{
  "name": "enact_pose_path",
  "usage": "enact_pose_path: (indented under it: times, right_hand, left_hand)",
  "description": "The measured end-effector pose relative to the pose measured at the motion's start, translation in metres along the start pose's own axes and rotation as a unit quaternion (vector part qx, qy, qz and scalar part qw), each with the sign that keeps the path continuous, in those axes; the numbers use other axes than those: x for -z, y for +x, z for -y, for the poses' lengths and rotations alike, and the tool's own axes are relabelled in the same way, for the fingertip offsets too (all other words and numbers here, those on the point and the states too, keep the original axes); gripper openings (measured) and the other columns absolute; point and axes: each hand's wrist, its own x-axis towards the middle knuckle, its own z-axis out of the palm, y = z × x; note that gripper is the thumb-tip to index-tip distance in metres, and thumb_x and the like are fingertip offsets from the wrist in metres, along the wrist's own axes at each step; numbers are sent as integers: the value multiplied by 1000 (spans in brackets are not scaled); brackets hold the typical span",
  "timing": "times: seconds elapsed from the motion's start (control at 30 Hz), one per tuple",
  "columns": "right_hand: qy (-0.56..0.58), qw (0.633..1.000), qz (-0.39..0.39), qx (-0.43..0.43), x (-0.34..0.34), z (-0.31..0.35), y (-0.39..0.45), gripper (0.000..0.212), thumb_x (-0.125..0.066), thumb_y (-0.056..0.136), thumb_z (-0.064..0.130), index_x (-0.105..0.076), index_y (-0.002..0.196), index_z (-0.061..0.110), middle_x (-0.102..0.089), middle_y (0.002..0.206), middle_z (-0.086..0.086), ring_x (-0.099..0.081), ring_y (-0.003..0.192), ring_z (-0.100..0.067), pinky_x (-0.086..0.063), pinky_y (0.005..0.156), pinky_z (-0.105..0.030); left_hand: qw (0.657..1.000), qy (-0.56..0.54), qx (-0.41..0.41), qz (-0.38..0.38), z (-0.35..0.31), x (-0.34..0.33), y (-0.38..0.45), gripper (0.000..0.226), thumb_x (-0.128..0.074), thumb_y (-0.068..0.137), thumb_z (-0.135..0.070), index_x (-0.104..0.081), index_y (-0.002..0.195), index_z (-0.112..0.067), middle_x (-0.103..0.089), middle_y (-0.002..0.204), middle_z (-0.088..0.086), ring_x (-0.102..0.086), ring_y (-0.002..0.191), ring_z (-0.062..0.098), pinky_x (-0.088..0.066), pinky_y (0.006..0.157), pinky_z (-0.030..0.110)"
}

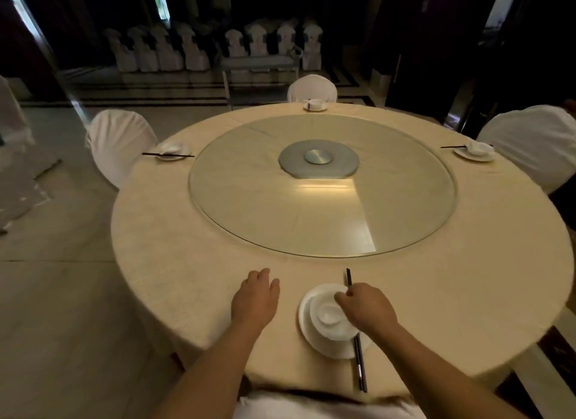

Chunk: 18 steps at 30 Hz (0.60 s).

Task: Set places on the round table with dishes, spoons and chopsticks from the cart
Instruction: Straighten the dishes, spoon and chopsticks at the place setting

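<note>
Chopsticks point(358, 361) lie at six o'clock on the desk point(187, 262), across the plate's point(307, 328) right rim, pinched by right hand point(364, 309) fingers point(341, 300). Left hand point(254, 298) rests flat, fingers loose, empty.

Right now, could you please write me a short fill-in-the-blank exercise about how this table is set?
1. The number of place settings on the round table is ____.
2. The right hand holds the pair of black ____ beside the nearest plate.
3. The left hand rests on the tablecloth, holding ____.
4. The white spoon lies inside the ____ on that plate.

Missing words: four; chopsticks; nothing; bowl
</note>
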Motion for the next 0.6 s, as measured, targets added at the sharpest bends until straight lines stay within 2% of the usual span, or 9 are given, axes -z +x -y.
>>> enact_pose_path:
  times: [0.07, 0.13, 0.2, 0.27, 0.33, 0.37, 0.47, 0.6]
  right_hand:
    - [-23, 998, -38, 34, 13, 37, 3, 35, -50, 84, 38, -49, 57, 16, -53, 58, -1, -52, 58, -21, -32, 47, -27]
    - [-47, 994, -73, 63, 25, 72, 5, 36, -48, 86, 38, -52, 60, 14, -56, 62, -4, -55, 62, -24, -35, 50, -27]
    - [-79, 987, -108, 88, 35, 109, 1, 35, -46, 90, 40, -60, 73, 13, -63, 76, -8, -60, 73, -26, -41, 57, -28]
    - [-100, 978, -150, 103, 40, 146, -7, 37, -44, 93, 42, -66, 95, 13, -68, 95, -11, -62, 87, -29, -45, 64, -30]
    - [-126, 967, -190, 117, 39, 182, -21, 43, -43, 95, 45, -63, 115, 13, -66, 109, -12, -59, 100, -31, -46, 71, -34]
    - [-142, 959, -212, 126, 37, 199, -29, 45, -43, 95, 47, -61, 119, 14, -65, 112, -12, -57, 103, -33, -45, 74, -35]
    - [-186, 929, -275, 165, 31, 254, -51, 46, -45, 93, 49, -57, 122, 15, -62, 119, -14, -53, 111, -34, -45, 82, -39]
    - [-188, 904, -314, 222, 22, 332, -78, 47, -49, 93, 47, -51, 128, 16, -58, 126, -13, -49, 119, -33, -44, 93, -46]
  left_hand:
    - [998, 48, -32, -39, 18, 41, 12, 48, -33, 101, -43, -42, 141, -18, -49, 137, 7, -51, 121, 26, -45, 92, 38]
    - [993, 75, -49, -81, 37, 85, 19, 48, -33, 100, -44, -43, 139, -18, -51, 135, 6, -51, 119, 27, -45, 90, 38]
    - [984, 106, -71, -121, 61, 129, 20, 47, -35, 100, -43, -45, 138, -17, -52, 133, 7, -51, 117, 28, -44, 89, 39]
    - [973, 145, -96, -154, 87, 172, 16, 48, -36, 99, -43, -45, 137, -16, -53, 132, 9, -51, 118, 29, -43, 89, 40]
    - [961, 172, -114, -186, 116, 209, 10, 48, -38, 99, -43, -46, 136, -15, -53, 135, 9, -48, 123, 29, -41, 93, 41]
    - [956, 176, -118, -200, 131, 225, 8, 49, -39, 98, -43, -46, 138, -14, -50, 139, 10, -44, 128, 29, -39, 97, 42]
    - [945, 197, -124, -230, 175, 273, -1, 55, -40, 98, -44, -39, 144, -13, -37, 151, 12, -32, 139, 29, -30, 109, 43]
    - [937, 195, -111, -269, 222, 334, -14, 58, -38, 98, -46, -35, 146, -14, -31, 155, 11, -25, 143, 29, -25, 113, 45]
